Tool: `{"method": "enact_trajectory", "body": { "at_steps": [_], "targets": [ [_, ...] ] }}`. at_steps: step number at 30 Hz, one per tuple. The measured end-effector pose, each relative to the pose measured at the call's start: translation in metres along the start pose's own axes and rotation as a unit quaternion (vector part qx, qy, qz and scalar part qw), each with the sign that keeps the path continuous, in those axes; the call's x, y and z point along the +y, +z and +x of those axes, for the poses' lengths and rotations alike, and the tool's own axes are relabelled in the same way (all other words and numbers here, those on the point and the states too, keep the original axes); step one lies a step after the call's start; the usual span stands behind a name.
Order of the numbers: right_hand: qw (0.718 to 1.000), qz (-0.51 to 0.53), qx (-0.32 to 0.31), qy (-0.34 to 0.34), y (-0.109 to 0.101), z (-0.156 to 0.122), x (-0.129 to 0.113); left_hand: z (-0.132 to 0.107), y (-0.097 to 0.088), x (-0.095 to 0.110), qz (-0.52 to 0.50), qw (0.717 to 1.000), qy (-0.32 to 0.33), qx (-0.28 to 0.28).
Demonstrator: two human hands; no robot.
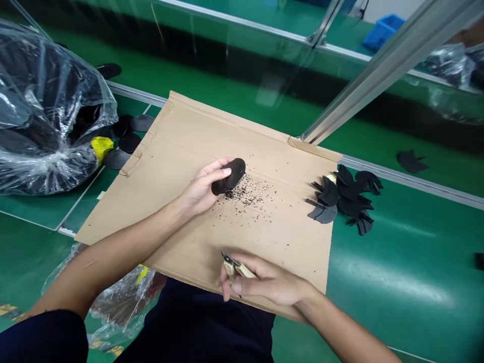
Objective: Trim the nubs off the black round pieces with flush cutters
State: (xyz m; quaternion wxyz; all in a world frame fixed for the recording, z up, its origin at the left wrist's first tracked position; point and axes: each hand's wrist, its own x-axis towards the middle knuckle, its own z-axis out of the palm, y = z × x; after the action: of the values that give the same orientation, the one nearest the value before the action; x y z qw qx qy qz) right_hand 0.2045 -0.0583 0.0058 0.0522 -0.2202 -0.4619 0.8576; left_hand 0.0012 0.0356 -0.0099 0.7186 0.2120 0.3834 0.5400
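Note:
My left hand (202,187) grips a black oval rubber piece (230,175) above a flat sheet of cardboard (181,151). Black crumbs (247,194) lie scattered on the cardboard just right of that piece. My right hand (264,282) is closed on a small pair of nippers with pale handles (234,266), low near the cardboard's front edge, its blades pointing left. The two hands are apart.
A pile of trimmed black pieces (348,197) lies on the green bench right of the cardboard. A clear plastic bag of black parts (41,111) stands at the left, with loose oval pieces (128,138) beside it. A metal post (378,70) rises at the back right.

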Motion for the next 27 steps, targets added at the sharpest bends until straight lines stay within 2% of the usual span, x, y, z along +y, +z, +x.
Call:
{"method": "enact_trajectory", "body": {
  "at_steps": [3, 6, 8, 11, 13, 16, 18, 21, 24, 27],
  "targets": [
    [0.994, 0.006, 0.097, -0.041, -0.005, 0.012, 0.003, 0.001, -0.001, -0.001, -0.016, 1.000, 0.008, 0.002],
    [0.970, 0.023, 0.210, -0.120, -0.018, 0.024, -0.007, 0.001, 0.001, -0.001, -0.034, 0.999, 0.012, 0.015],
    [0.954, 0.049, 0.252, -0.155, -0.023, 0.027, -0.016, 0.002, 0.002, 0.001, -0.047, 0.998, 0.021, 0.025],
    [0.950, 0.122, 0.243, -0.151, -0.016, 0.023, -0.021, 0.004, 0.002, 0.005, -0.069, 0.996, 0.041, 0.035],
    [0.964, 0.164, 0.186, -0.097, -0.003, 0.017, -0.014, 0.005, 0.002, 0.007, -0.075, 0.996, 0.043, 0.035],
    [0.981, 0.171, 0.085, 0.025, 0.019, 0.009, 0.006, 0.007, 0.000, 0.007, -0.078, 0.996, 0.039, 0.032],
    [0.982, 0.162, 0.075, 0.057, 0.023, 0.009, 0.016, 0.007, -0.001, 0.006, -0.075, 0.996, 0.045, 0.030],
    [0.978, 0.153, 0.142, 0.004, 0.010, 0.018, 0.014, 0.005, -0.001, 0.004, -0.063, 0.995, 0.063, 0.034],
    [0.960, 0.146, 0.219, -0.093, -0.016, 0.027, -0.005, 0.004, 0.000, 0.004, -0.054, 0.995, 0.070, 0.034],
    [0.941, 0.165, 0.247, -0.161, -0.028, 0.026, -0.023, 0.004, 0.001, 0.006, -0.048, 0.995, 0.074, 0.038]
  ]
}}
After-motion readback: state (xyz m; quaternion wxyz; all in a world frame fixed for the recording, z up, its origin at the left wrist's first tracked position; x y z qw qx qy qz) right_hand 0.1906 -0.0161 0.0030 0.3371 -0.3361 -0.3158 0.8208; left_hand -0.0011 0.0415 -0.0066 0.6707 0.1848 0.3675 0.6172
